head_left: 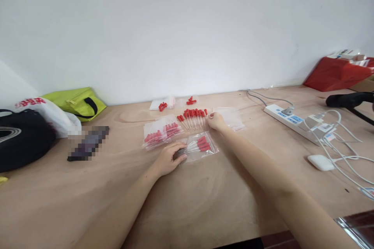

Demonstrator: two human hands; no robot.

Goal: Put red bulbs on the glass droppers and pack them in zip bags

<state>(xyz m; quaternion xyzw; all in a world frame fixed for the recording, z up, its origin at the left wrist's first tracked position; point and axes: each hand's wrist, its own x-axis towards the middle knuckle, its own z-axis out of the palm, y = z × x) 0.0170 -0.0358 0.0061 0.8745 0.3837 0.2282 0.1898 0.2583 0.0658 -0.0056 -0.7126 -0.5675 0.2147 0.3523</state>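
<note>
My left hand [171, 158] is closed on the left end of a clear zip bag [191, 157], which lies flat with several red-bulbed droppers inside, bulbs to the right. Beyond it, loose droppers [194, 118] with red bulbs and thin pale stems lie side by side in a row, bulbs toward the wall. At the row's right end, the fingers of my right hand [216, 121] pinch the last dropper [205, 112]. Filled zip bags [157, 133] overlap to the left of the row. A flat clear bag [233, 118] lies just right of my right hand.
Small piles of red bulbs [163, 106] rest on bags near the wall. A power strip [288, 118] with tangled white cables and a white adapter [320, 162] is on the right. To the left are a dark blurred phone-like object [89, 144], a green bag [80, 103] and a black bag [26, 140].
</note>
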